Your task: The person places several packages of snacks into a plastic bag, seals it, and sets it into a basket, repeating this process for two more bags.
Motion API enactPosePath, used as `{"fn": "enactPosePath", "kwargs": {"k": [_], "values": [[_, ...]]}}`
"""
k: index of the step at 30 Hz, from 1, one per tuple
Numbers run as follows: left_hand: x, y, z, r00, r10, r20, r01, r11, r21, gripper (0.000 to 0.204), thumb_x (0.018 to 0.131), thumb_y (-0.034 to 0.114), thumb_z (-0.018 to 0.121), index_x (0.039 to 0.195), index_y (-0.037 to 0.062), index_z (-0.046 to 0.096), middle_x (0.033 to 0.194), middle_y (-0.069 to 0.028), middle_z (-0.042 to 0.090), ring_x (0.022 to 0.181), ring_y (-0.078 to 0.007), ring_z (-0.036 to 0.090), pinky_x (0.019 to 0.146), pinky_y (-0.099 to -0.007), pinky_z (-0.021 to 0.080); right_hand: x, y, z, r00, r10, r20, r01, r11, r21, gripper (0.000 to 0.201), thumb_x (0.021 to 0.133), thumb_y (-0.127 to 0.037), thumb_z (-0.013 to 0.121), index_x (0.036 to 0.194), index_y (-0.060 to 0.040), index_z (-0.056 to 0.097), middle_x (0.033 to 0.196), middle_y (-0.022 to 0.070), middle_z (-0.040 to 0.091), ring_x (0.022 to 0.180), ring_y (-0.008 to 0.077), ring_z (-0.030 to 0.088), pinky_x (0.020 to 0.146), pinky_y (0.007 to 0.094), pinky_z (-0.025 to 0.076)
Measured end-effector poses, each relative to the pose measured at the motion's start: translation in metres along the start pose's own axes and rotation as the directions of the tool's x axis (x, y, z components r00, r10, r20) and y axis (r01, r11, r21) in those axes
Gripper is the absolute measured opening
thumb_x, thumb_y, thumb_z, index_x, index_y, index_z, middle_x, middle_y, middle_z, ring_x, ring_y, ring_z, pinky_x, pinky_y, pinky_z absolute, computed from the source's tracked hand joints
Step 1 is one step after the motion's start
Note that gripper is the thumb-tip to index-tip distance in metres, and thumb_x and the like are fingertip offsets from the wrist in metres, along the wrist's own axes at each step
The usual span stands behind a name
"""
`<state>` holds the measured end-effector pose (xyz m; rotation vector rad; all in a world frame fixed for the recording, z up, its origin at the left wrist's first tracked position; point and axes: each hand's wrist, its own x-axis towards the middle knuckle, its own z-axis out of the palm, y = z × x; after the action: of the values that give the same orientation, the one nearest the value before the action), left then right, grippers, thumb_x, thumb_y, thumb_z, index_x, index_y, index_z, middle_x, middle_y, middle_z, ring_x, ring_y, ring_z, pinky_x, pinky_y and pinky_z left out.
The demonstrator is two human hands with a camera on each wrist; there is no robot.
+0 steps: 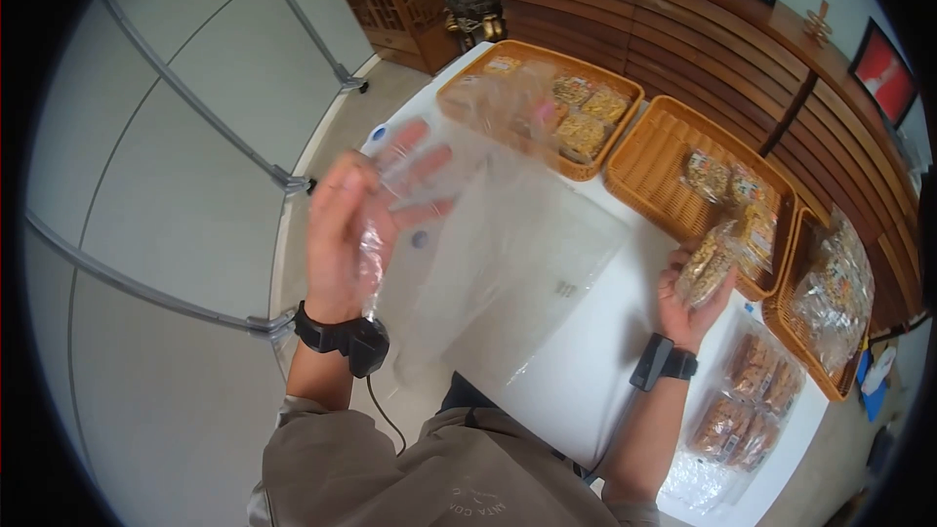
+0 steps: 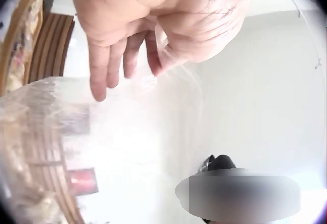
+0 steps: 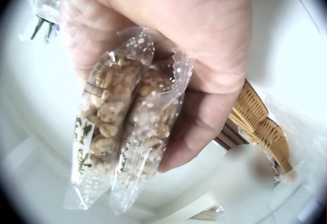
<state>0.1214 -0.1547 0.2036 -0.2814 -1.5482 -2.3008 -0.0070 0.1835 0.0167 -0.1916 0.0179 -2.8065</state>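
Observation:
My left hand [image 1: 346,220] pinches a large clear plastic bag [image 1: 488,263] between thumb and forefinger, the other fingers extended behind the film. The bag hangs wide over the near left part of the white table [image 1: 576,376]. In my right hand [image 1: 688,307] are two wrapped puffed-grain bars [image 1: 705,268], gripped side by side. Seen from the right wrist, the clear wrappers of the bars [image 3: 127,116] have white dots and dark lettering. That hand is at the near edge of the middle wicker tray [image 1: 649,156], where several similar packets [image 1: 747,200] lie at the right end.
A left wicker tray [image 1: 625,102] holds several packs, partly behind the bag. At the right, another wicker basket [image 1: 781,317] carries a bulky filled bag [image 1: 835,288]. Several brown snack packs [image 1: 752,390] lie on the table's right side. Slatted wooden furniture [image 1: 586,10] stands behind.

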Motion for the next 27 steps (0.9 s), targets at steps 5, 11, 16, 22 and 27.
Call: {"fn": "enactPosePath", "kwargs": {"k": [5,11,16,22,27], "values": [[0.044,-0.014,0.036,0.932,0.344,-0.118,-0.363,0.903,-0.232,0.025,0.106,0.022,0.038,0.105,0.0052,0.057,0.156,-0.0212,0.034,0.145,-0.0363,0.033,0.116,-0.0492,0.035,-0.001,-0.002,-0.001,1.000,-0.022,-0.011,0.022,1.000,0.004,0.047,0.096,-0.047,0.057,0.126,-0.0106,0.057,0.115,0.0123,0.059,0.099,0.0248,0.057,0.076,0.0386,0.052],[0.072,-0.081,0.070,0.978,0.109,-0.180,-0.170,0.913,-0.371,0.026,0.106,0.015,0.038,0.114,-0.0025,0.055,0.152,-0.0215,0.040,0.142,-0.0338,0.038,0.120,-0.0434,0.031,-0.002,-0.002,0.001,0.998,-0.043,-0.041,0.041,0.998,-0.055,0.049,0.094,-0.049,0.060,0.125,-0.0102,0.058,0.111,0.0119,0.063,0.105,0.0285,0.059,0.094,0.0513,0.052],[0.070,-0.181,0.047,0.959,-0.260,-0.117,0.223,0.940,-0.259,0.023,0.103,0.016,0.049,0.111,-0.0044,0.055,0.124,-0.0182,0.061,0.121,-0.0310,0.059,0.107,-0.0443,0.046,-0.004,0.002,0.016,0.956,-0.146,-0.255,0.126,0.987,-0.095,0.046,0.093,-0.046,0.062,0.124,-0.0127,0.060,0.109,0.0102,0.067,0.109,0.0308,0.061,0.111,0.0643,0.034],[0.066,-0.217,0.022,0.931,-0.366,0.000,0.355,0.902,0.247,0.028,0.095,0.005,0.062,0.120,-0.0022,0.051,0.099,-0.0146,0.068,0.090,-0.0224,0.070,0.083,-0.0352,0.058,-0.001,0.004,0.011,0.974,-0.158,-0.165,0.143,0.985,-0.097,0.046,0.095,-0.047,0.059,0.122,-0.0096,0.059,0.109,0.0123,0.065,0.107,0.0320,0.060,0.111,0.0612,0.036],[0.070,-0.236,0.022,0.929,-0.354,0.105,0.310,0.902,0.299,0.062,0.088,-0.006,0.067,0.139,-0.0015,0.033,0.094,-0.0156,0.068,0.081,-0.0197,0.070,0.076,-0.0320,0.060,-0.001,0.002,0.009,0.953,-0.198,-0.229,0.174,0.977,-0.121,0.046,0.097,-0.047,0.056,0.123,-0.0086,0.058,0.109,0.0127,0.065,0.107,0.0326,0.061,0.108,0.0596,0.040]]}}
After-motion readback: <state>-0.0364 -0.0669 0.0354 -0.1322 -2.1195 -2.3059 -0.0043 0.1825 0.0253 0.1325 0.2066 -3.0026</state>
